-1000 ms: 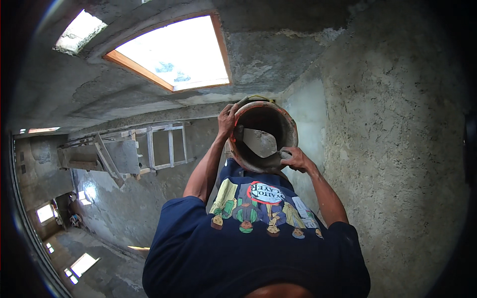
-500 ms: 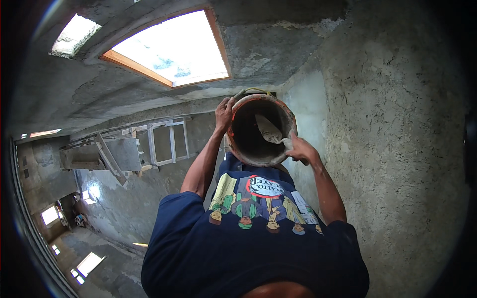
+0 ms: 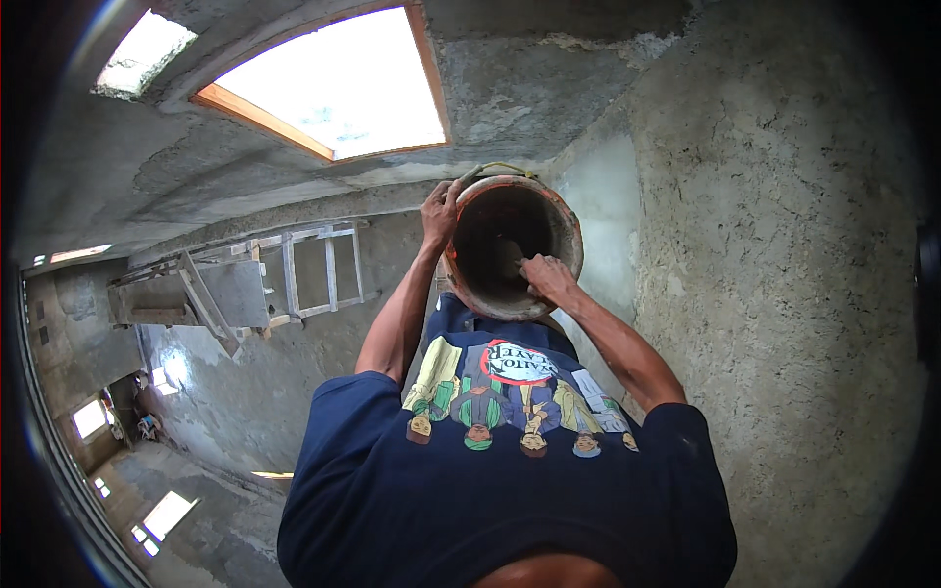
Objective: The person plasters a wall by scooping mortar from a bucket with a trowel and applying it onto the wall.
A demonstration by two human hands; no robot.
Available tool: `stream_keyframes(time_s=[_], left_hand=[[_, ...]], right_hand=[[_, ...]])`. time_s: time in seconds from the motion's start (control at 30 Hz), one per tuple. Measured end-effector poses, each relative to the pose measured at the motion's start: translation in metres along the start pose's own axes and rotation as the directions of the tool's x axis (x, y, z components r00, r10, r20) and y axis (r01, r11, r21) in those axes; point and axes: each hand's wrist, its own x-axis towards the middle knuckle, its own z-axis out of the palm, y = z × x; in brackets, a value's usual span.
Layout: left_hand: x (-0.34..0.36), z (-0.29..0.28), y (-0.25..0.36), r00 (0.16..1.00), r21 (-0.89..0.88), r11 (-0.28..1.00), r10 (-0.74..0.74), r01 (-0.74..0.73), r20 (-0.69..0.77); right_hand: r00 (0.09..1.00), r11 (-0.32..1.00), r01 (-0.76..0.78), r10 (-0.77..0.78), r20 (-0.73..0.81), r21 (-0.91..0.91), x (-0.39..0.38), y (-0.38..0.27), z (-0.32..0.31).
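Observation:
A round, mortar-stained bucket (image 3: 493, 306) with an orange-tinged rim is in front of my torso, its mouth facing up toward me. My left hand (image 3: 440, 213) is closed on the left side of its rim. A thin grey bar (image 3: 470, 176) sticks out beside those fingers; what it belongs to is hidden. My right hand (image 3: 550, 277) reaches over the near right rim, closed round the handle of a trowel (image 3: 511, 254). The trowel's blade points down into the dark inside of the bucket, only partly visible. How much the bucket contains is too dark to tell.
A rough plastered wall (image 3: 765, 294) rises close on my right. Ahead is a wood-framed window opening (image 3: 338, 88). To the left, lower down, stand a wooden ladder-like frame (image 3: 330, 269) and leaning boards (image 3: 208, 299). A yellow strap (image 3: 508, 167) lies behind the bucket.
My right hand has moved from the bucket's right rim to inside its mouth, and the trowel blade has dropped deeper, now mostly hidden. My left hand keeps its hold on the rim.

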Motion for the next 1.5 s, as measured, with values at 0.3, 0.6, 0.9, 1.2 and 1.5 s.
stream_keyframes(time_s=[0.3,0.6,0.9,1.2,1.5], left_hand=[[0.001,0.001,-0.002,1.000,-0.017,1.000,-0.001,0.001,0.023],[0.002,0.000,-0.002,0.999,-0.007,1.000,-0.023,0.024,0.048],[0.002,-0.001,0.004,0.997,0.028,0.999,-0.046,0.044,0.064],[0.016,-0.006,-0.015,0.990,0.167,0.981,0.084,-0.102,0.112],[-0.017,-0.010,0.116,0.657,-0.039,0.977,0.169,-0.208,0.734]], right_hand=[[0.998,0.972,-0.018,0.002,0.070,0.234,-0.036,0.031,-0.017],[0.984,0.953,-0.156,0.172,-0.040,0.261,-0.090,0.047,-0.022],[0.955,0.880,-0.153,0.248,-0.161,0.450,-0.097,0.054,0.002],[0.946,0.859,-0.104,0.241,-0.217,0.502,-0.100,0.055,0.017],[0.903,0.863,0.051,0.176,-0.392,0.503,-0.113,0.056,0.013]])
